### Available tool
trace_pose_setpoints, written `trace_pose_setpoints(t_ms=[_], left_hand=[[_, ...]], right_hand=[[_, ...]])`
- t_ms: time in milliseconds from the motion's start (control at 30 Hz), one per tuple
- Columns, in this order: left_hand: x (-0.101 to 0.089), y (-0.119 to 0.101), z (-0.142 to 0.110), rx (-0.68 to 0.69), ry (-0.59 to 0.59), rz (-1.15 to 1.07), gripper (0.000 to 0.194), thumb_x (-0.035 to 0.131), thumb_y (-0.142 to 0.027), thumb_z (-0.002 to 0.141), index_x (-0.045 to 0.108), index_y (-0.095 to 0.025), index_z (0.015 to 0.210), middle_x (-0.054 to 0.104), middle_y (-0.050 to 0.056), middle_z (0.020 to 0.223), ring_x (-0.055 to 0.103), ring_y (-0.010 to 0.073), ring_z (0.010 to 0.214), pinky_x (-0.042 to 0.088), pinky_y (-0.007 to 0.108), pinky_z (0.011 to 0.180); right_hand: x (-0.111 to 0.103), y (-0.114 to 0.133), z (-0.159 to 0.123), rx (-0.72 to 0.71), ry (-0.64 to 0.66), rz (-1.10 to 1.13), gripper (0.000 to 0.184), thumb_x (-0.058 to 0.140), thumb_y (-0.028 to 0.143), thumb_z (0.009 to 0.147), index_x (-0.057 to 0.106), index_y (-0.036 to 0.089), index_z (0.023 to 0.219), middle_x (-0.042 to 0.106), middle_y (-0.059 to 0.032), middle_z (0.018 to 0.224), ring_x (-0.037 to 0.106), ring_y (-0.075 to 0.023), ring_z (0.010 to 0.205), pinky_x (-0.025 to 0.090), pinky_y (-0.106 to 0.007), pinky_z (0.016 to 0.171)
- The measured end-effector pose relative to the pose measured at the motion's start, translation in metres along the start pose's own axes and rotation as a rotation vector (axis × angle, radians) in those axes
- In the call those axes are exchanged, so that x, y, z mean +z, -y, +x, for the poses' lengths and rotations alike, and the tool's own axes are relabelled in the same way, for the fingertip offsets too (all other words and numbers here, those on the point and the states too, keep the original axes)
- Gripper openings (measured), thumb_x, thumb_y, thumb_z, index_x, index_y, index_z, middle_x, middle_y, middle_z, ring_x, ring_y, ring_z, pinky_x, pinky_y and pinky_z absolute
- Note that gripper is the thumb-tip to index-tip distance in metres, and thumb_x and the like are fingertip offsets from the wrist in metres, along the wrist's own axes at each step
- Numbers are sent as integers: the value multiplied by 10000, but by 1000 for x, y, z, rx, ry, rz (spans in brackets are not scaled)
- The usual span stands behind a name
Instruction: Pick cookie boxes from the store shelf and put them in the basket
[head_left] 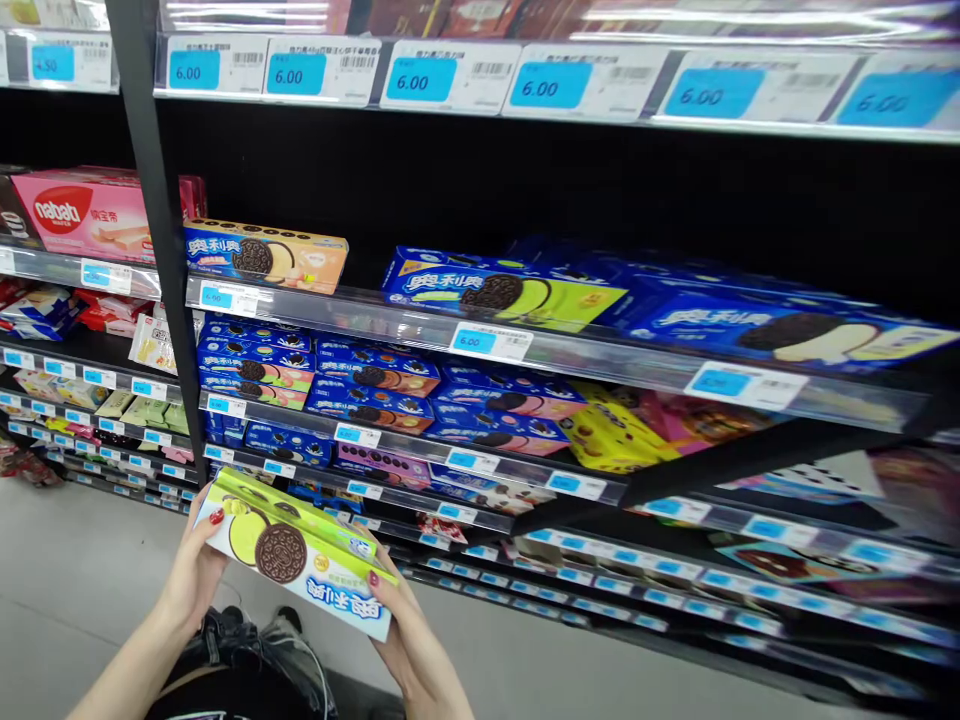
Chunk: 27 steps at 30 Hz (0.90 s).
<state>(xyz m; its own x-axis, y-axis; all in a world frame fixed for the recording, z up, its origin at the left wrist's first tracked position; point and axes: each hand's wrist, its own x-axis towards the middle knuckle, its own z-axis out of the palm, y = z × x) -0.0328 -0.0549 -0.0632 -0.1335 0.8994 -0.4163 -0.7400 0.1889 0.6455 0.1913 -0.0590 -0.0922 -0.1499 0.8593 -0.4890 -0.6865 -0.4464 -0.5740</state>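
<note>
box held in both your hands

at the lower left of the frame, your left hand and right hand close on the box's ends, thumbs over the printed face. its contents are hidden. it is lime and white with a dark cookie, lettering upside down to you, long axis sloping down rightward. mid-frame, shelves hold blue boxes.

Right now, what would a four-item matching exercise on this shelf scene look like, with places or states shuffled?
1. Green-and-white Oreo box
2. Nabati wafer box
3. Orange-and-blue Oreo box
4. Yellow packet

A. Left of the black upright
B. Beside stacked blue boxes
C. Held by left hand and right hand
D. Just right of the upright

Pairs: 1-C, 2-A, 3-D, 4-B
</note>
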Motion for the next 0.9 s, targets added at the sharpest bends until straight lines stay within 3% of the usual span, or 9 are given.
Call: trace_pose_setpoints(t_ms=[200,333,533,667,800,900], left_hand=[[1,0,0,23,-31,-13,615,653,-220,742,429,-240,1314,701,49,1030,631,232,986,487,350,857],[1,3,-2,49,-40,-64,595,698,-222,697,500,-272,1256,716,24,1008,645,234,966,507,344,841],[3,9,-8,69,-217,-210,685,845,-263,403,656,-306,1060,753,-1,860,695,251,789,555,338,754],[4,5,-10,128,-287,-307,641,863,-258,267,711,-322,886,758,-40,764,697,209,652,574,248,597],[3,2,-9,137,-320,-393,416,841,-242,329,711,-295,721,751,-59,700,694,181,625,578,224,573],[1,1,-8,95,-282,-349,273,752,-261,515,719,-284,785,757,-31,731,704,206,640,587,276,614]], right_hand=[[11,3,-7,-19,2,-12,840,833,296,549,483,230,1310,707,-105,1053,664,-322,950,504,-446,829],[16,4,-12,-52,30,-34,820,841,310,532,501,257,1276,666,-107,1146,648,-335,982,503,-449,823],[40,-3,-27,-217,140,-78,1049,886,326,436,359,299,1343,553,-94,1299,521,-326,1176,453,-413,933],[46,-9,-30,-246,165,-50,1208,899,502,306,322,305,1348,519,-109,1323,488,-343,1207,463,-409,923],[43,-15,-20,-109,-2,9,846,772,599,565,378,320,1260,646,-90,1148,625,-317,1019,535,-433,782],[43,-19,-10,-146,-111,20,652,785,529,599,485,296,1128,695,-57,1033,669,-299,885,567,-431,672]])
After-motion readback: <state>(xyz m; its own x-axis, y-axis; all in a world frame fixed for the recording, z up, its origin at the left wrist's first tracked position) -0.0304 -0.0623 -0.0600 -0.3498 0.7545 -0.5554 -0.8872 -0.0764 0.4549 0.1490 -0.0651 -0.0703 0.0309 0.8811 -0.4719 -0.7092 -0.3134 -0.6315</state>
